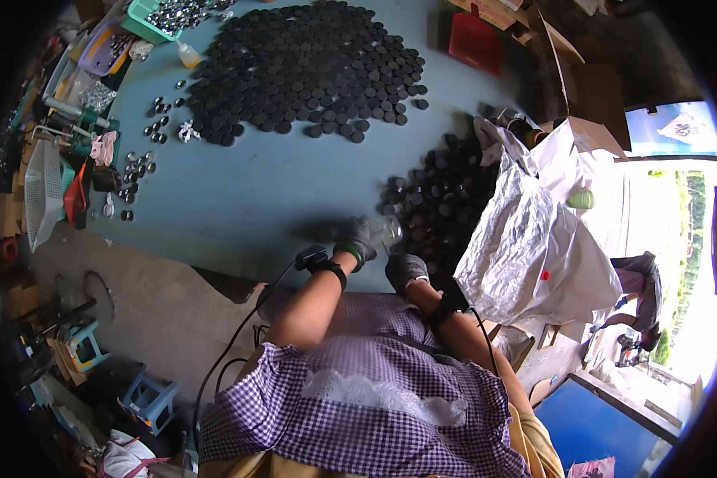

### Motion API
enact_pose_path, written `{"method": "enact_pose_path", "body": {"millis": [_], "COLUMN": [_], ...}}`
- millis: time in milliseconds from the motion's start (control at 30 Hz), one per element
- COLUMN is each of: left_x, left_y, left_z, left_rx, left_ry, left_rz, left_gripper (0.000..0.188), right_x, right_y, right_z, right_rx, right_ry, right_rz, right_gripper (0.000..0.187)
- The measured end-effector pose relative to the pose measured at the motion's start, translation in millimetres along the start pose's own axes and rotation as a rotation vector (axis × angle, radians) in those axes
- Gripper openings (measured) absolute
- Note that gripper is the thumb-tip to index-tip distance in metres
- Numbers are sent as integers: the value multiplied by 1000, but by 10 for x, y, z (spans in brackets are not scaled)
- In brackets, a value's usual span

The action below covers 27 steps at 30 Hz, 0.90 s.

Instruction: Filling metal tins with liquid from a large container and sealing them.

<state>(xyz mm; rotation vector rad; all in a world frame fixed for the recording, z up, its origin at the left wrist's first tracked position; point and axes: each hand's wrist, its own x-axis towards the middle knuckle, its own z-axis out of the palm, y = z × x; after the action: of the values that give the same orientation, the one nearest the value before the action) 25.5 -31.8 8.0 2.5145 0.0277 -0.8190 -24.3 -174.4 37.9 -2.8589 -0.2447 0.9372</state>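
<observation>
Both my hands wear dark grey gloves and work close together at the near edge of the blue-grey table point(239, 191). At the fingers of my left hand point(354, 242) is a clear, see-through rounded piece point(387, 232), its exact kind blurred. That hand looks closed on its side. My right hand point(407, 272) is just below and to the right, fingers curled; whatever lies in them is hidden. Beside both hands, a heap of black round caps point(438, 191) spreads over the table's right part.
Many flat black discs point(303, 68) cover the table's far part. Small shiny metal pieces point(139, 167) lie at left, near a small bottle point(188, 55) and a green basket point(145, 20). A silvery sack point(510, 231) borders the heap. A red dustpan point(475, 44) rests far right.
</observation>
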Motion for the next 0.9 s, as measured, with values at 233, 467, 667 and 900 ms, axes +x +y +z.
{"method": "enact_pose_path", "body": {"millis": [233,467,667,900], "left_x": [-2,17,169,132], "left_y": [-58,-89,-144,-161], "left_z": [5,64,216,141], "left_rx": [92,73,45,20], "left_ry": [-35,9,26,-63], "left_rz": [47,71,46,66], "left_gripper": [70,69,71,73], "right_x": [131,299,347,152], "right_y": [-7,-5,2,11], "right_z": [34,81,68,46], "right_rx": [-32,-137,-167,-87], "right_ry": [-61,-106,-88,-63], "right_rz": [22,-59,-105,-73], "right_gripper": [24,18,16,20]}}
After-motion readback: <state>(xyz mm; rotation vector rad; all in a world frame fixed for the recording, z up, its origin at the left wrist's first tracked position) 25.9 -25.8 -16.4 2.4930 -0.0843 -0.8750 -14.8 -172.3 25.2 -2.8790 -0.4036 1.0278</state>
